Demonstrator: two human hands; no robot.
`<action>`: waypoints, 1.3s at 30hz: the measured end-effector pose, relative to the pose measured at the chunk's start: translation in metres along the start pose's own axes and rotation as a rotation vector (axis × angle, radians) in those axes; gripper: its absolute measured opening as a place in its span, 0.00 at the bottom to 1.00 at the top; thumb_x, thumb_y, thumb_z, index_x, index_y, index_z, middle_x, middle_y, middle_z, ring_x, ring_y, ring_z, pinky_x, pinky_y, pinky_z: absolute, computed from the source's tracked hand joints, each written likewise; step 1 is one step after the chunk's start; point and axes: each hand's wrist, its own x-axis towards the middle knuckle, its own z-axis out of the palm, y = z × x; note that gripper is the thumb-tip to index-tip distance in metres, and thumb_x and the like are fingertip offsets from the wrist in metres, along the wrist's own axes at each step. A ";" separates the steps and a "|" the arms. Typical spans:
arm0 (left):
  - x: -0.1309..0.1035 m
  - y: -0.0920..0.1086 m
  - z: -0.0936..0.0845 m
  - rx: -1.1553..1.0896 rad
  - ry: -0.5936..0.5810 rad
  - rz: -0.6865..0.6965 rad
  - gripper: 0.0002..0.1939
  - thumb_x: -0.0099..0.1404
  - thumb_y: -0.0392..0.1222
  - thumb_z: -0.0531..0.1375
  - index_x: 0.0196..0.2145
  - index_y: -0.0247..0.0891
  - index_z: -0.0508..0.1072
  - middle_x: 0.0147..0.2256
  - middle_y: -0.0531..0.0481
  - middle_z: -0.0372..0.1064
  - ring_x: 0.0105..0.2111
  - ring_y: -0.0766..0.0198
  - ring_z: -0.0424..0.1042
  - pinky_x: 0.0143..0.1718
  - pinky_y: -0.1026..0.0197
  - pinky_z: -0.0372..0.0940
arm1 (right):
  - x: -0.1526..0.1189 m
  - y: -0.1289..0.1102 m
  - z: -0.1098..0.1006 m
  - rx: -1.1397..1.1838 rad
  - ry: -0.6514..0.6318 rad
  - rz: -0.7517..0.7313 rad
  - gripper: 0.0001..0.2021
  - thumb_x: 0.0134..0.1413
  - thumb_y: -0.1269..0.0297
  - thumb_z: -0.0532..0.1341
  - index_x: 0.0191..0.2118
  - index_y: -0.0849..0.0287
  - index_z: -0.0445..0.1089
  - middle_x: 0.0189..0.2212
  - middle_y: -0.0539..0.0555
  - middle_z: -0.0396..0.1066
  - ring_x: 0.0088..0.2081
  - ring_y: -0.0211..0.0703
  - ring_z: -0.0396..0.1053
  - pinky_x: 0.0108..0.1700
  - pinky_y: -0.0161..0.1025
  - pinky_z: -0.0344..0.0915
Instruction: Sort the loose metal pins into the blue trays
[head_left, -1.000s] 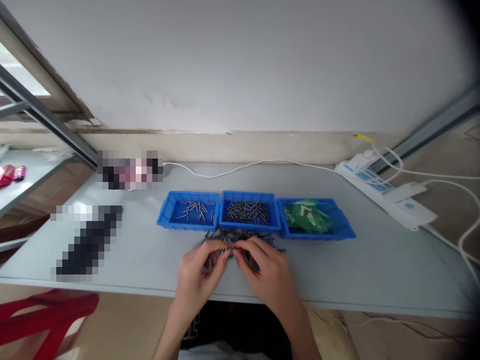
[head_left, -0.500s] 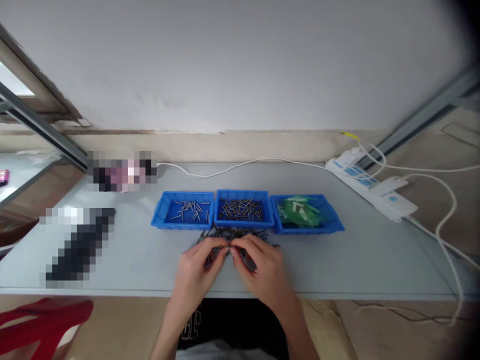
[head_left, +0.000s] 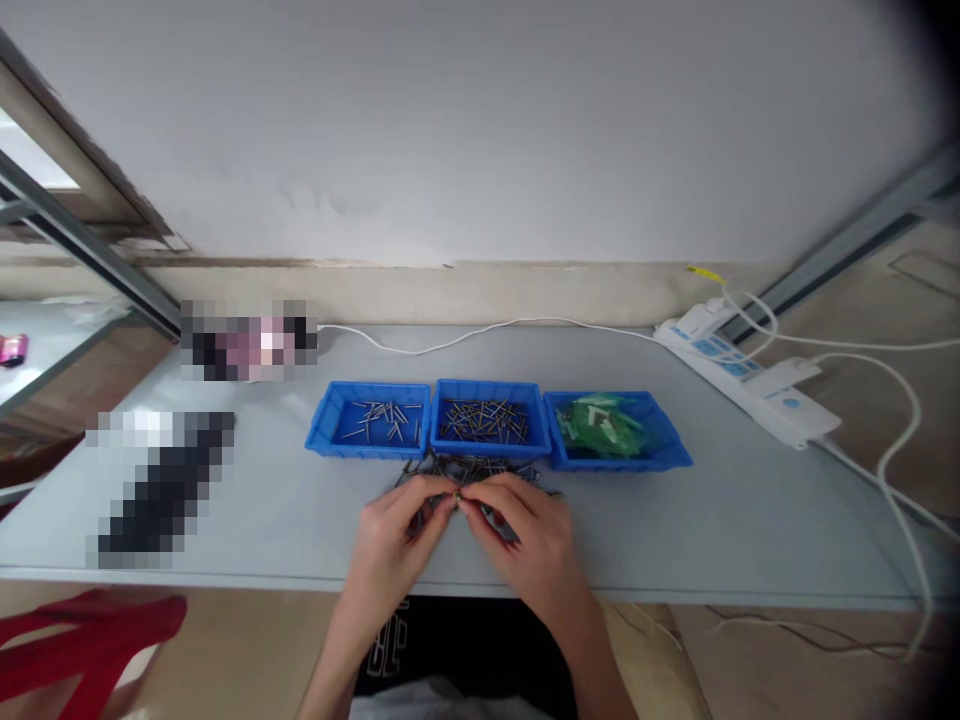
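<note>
My left hand [head_left: 394,525] and my right hand [head_left: 529,530] meet fingertip to fingertip above the table's front part. Thumbs and forefingers of both pinch a small brass-coloured piece [head_left: 458,496], too small to name for certain. Under and behind my fingers lies a loose heap of dark, screw-like metal pieces [head_left: 480,468], partly covered by my hands. Just beyond it, three blue bins stand in a row. Thin silvery pins lie in the left bin [head_left: 367,452]; darker, long screw-like pieces fill the middle bin [head_left: 487,388]. Green plastic packets [head_left: 607,425] lie in the right bin [head_left: 660,462].
On the grey table [head_left: 720,530] a white power strip [head_left: 742,375] with plugs and cables sits at the right. A white cable [head_left: 420,352] runs along the back by the wall. Two blurred-out items lie at the left. A red stool [head_left: 112,640] stands below the left front edge.
The view has shifted slightly. Both hands keep their pinch in nearly the same place, and the small brass-coloured piece shows a little more between the fingertips.
</note>
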 end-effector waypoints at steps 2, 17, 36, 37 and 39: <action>-0.001 -0.001 0.000 -0.005 -0.011 0.002 0.06 0.76 0.36 0.62 0.43 0.40 0.80 0.37 0.50 0.84 0.27 0.66 0.76 0.32 0.67 0.71 | -0.001 0.000 0.000 -0.010 -0.017 0.009 0.05 0.74 0.68 0.63 0.47 0.53 0.77 0.38 0.52 0.82 0.35 0.40 0.79 0.40 0.37 0.74; -0.003 0.002 -0.003 -0.073 0.157 -0.162 0.11 0.78 0.40 0.60 0.41 0.39 0.82 0.31 0.52 0.83 0.26 0.67 0.76 0.28 0.67 0.67 | 0.045 0.008 -0.023 -0.193 0.276 0.180 0.06 0.71 0.63 0.66 0.50 0.56 0.77 0.26 0.46 0.71 0.24 0.38 0.67 0.35 0.36 0.69; 0.002 0.006 -0.003 -0.114 0.141 -0.251 0.13 0.77 0.44 0.60 0.38 0.39 0.83 0.25 0.53 0.79 0.22 0.66 0.75 0.26 0.68 0.68 | -0.005 0.010 -0.010 -0.228 -0.213 0.129 0.12 0.74 0.64 0.56 0.39 0.53 0.76 0.26 0.47 0.73 0.22 0.39 0.67 0.27 0.37 0.61; 0.002 0.007 -0.003 -0.114 0.141 -0.252 0.13 0.77 0.44 0.60 0.38 0.39 0.83 0.25 0.53 0.79 0.22 0.66 0.74 0.26 0.68 0.68 | -0.006 0.010 -0.010 -0.229 -0.218 0.118 0.13 0.75 0.64 0.56 0.39 0.53 0.76 0.26 0.48 0.73 0.22 0.39 0.67 0.27 0.38 0.62; 0.002 0.008 -0.003 -0.119 0.133 -0.251 0.13 0.77 0.44 0.60 0.38 0.39 0.83 0.25 0.53 0.78 0.22 0.66 0.74 0.26 0.68 0.68 | -0.006 0.011 -0.009 -0.230 -0.234 0.092 0.14 0.76 0.64 0.55 0.39 0.53 0.76 0.27 0.49 0.74 0.23 0.40 0.68 0.28 0.38 0.62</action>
